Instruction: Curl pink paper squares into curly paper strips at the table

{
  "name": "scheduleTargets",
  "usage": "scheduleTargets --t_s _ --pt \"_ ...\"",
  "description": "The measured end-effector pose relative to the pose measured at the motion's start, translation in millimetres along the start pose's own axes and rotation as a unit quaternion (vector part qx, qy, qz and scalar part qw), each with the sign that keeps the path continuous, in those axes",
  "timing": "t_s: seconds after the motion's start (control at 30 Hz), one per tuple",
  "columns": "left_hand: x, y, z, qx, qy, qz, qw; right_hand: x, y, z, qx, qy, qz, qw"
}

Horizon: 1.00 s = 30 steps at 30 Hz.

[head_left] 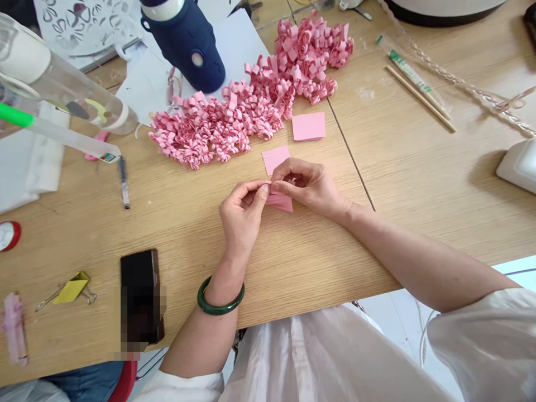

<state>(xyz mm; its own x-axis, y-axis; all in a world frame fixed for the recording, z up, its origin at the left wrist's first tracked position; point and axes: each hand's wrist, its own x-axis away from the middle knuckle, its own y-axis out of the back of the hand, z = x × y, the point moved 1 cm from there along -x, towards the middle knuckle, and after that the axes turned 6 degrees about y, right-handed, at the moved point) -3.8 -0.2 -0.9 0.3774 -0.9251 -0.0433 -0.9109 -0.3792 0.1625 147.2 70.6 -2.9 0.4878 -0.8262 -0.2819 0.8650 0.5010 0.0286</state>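
Note:
A small pink paper piece (280, 201) is pinched between both hands above the wooden table (419, 184). My left hand (242, 215), with a green bangle on its wrist, grips the paper's left edge with thumb and fingers closed. My right hand (307, 184) closes on the paper's top edge from the right. Just beyond the hands lies a loose pink paper sheet (274, 158), and farther back a small stack of pink squares (309, 126). A long heap of curled pink paper strips (251, 106) stretches across the table behind them.
A dark blue bottle (188, 44) stands on white paper at the back. A clear tube (62, 89), a pen (124, 181), a phone (140, 290), a yellow binder clip (72, 288) lie left. Chopsticks (419, 95) and a white object (519, 164) lie right.

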Motion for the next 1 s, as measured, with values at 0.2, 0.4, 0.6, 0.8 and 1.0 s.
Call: scheduleTargets --t_s 0.2,0.4,0.6,0.8,1.0 --pt "1 1 -4 -0.054 -0.055 -0.009 0.997 -1 1 3 0.031 0.022 0.018 0.999" --pt "4 3 -18 -0.132 -0.145 -0.051 0.979 -2 0 2 0.047 0.025 0.017 0.998" --pt "5 1 -13 -0.099 -0.101 -0.020 0.990 -2 0 1 0.047 0.034 0.019 0.998" --pt "5 0 -9 -0.112 -0.113 -0.040 0.986 -2 -1 -1 0.034 0.023 0.034 0.999" --pt "5 -2 -9 -0.026 -0.057 0.004 0.998 -2 -1 0 0.035 0.027 0.002 0.999"
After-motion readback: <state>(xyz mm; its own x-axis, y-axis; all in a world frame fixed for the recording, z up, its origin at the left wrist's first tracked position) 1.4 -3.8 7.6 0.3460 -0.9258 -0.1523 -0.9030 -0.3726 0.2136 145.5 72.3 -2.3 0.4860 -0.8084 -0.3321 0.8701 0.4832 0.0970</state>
